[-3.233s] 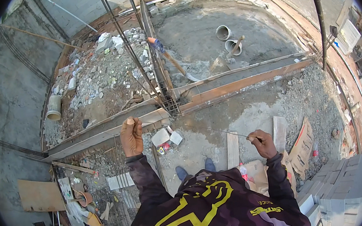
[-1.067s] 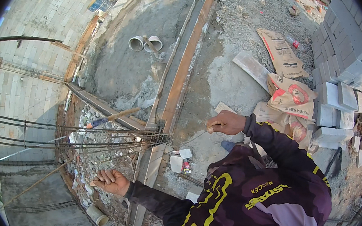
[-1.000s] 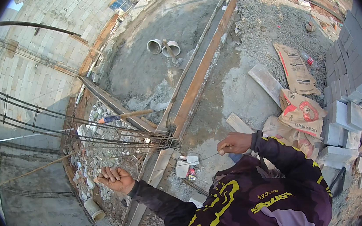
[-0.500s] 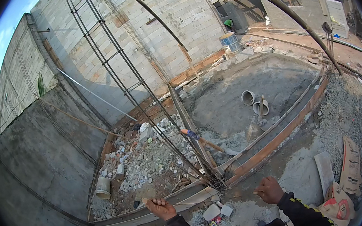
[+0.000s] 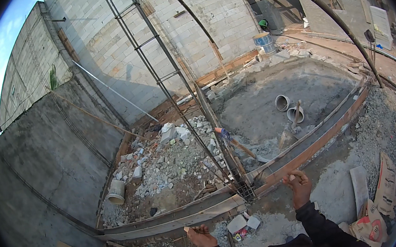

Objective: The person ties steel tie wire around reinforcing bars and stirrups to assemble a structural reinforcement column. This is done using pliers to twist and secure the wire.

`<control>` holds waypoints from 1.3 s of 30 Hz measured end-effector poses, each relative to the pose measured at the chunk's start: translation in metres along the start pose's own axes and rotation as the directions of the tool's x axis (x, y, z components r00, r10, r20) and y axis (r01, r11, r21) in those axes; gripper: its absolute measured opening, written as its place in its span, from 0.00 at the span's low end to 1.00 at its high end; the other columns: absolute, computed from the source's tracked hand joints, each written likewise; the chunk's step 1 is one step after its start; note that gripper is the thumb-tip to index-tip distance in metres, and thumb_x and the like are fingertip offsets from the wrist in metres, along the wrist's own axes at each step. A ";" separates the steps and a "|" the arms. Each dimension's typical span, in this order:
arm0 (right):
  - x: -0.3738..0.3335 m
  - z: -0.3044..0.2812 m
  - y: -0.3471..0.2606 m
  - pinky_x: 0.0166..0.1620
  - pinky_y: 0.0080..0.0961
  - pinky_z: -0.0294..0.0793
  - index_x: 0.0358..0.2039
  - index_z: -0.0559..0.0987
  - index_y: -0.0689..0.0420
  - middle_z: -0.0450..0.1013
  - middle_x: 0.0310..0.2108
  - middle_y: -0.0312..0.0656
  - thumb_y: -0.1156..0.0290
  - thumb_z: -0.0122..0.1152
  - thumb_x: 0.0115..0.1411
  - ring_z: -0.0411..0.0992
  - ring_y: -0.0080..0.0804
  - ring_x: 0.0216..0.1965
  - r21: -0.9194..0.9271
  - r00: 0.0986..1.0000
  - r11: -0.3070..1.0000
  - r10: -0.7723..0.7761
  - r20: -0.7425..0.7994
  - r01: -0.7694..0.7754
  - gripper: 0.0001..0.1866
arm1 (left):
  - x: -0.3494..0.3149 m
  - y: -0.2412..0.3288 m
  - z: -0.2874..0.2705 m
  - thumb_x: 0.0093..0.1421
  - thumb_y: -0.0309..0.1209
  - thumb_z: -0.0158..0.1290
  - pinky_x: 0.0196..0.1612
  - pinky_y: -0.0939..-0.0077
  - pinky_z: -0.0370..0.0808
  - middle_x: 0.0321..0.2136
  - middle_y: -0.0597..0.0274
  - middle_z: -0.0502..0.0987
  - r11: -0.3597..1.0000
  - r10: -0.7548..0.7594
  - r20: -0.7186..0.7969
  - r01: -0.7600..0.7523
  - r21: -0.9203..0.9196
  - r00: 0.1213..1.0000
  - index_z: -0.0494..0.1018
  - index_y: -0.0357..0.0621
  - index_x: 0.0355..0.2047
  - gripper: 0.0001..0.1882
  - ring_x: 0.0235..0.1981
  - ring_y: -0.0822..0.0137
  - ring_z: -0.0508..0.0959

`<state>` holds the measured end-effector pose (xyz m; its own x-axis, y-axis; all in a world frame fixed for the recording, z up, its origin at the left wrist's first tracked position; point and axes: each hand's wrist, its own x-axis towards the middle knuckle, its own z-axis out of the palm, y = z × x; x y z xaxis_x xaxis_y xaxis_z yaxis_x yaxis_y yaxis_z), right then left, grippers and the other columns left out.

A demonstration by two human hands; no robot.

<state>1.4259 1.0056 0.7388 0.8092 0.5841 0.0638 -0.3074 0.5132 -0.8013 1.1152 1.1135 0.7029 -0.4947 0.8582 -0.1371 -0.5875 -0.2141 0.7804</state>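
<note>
My left hand (image 5: 202, 237) is closed, thumb against curled fingers, just in front of the near wooden formwork board (image 5: 179, 222). A small pale tip shows at its thumb; I cannot make out whether that is a held thing. Raised higher, my right hand (image 5: 300, 187) has its fingers bent into a pinch, with what they hold, if anything, too small to name. It is nearest to the curved formwork (image 5: 298, 161) on the right. Between the hands, beyond them, a tall rebar column cage (image 5: 161, 76) rises from the formwork corner.
A shovel (image 5: 244, 148) leans over the formwork. Two buckets (image 5: 282, 103) and a trowel-like tool (image 5: 287, 138) lie on the grey mortar bed. Rubble (image 5: 177, 154) and another bucket (image 5: 117, 192) lie left. Paper sacks (image 5: 387, 185) are at right; a bamboo pole (image 5: 326, 9) slants overhead.
My right hand has risen away from me, up toward the curved formwork. The left hand has moved lower and to the right. The whole view has shifted slightly; both hands stay closed.
</note>
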 end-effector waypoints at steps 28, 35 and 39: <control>-0.059 0.029 -0.011 0.40 0.25 0.74 0.49 0.77 0.53 0.79 0.34 0.41 0.74 0.52 0.62 0.77 0.28 0.36 -0.449 0.588 0.842 0.207 0.782 0.301 0.15 | -0.052 0.062 0.161 0.63 0.35 0.51 0.22 0.85 0.68 0.34 0.62 0.77 0.961 0.120 0.694 -0.260 0.100 0.710 0.65 0.41 0.56 0.22 0.25 0.77 0.75; -0.054 0.010 -0.023 0.40 0.22 0.74 0.48 0.77 0.58 0.79 0.33 0.45 0.81 0.51 0.58 0.77 0.29 0.35 -0.434 0.713 0.849 0.102 0.693 0.301 0.17 | -0.073 0.039 0.176 0.63 0.31 0.51 0.33 0.81 0.74 0.39 0.56 0.78 0.943 -0.018 0.829 -0.266 0.200 0.560 0.66 0.36 0.55 0.21 0.36 0.71 0.79; -0.052 0.004 -0.027 0.40 0.23 0.74 0.49 0.77 0.57 0.79 0.32 0.44 0.84 0.50 0.56 0.78 0.32 0.34 -0.444 0.712 0.813 0.052 0.700 0.377 0.20 | -0.082 0.024 0.181 0.61 0.27 0.52 0.42 0.80 0.73 0.40 0.54 0.78 0.949 -0.002 0.846 -0.265 0.169 0.534 0.67 0.34 0.53 0.20 0.39 0.72 0.78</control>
<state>1.3904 0.9642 0.7597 0.2094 0.8828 0.4205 0.2777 0.3587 -0.8912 1.2575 1.1220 0.8435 0.2786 0.8528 0.4417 -0.3184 -0.3518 0.8802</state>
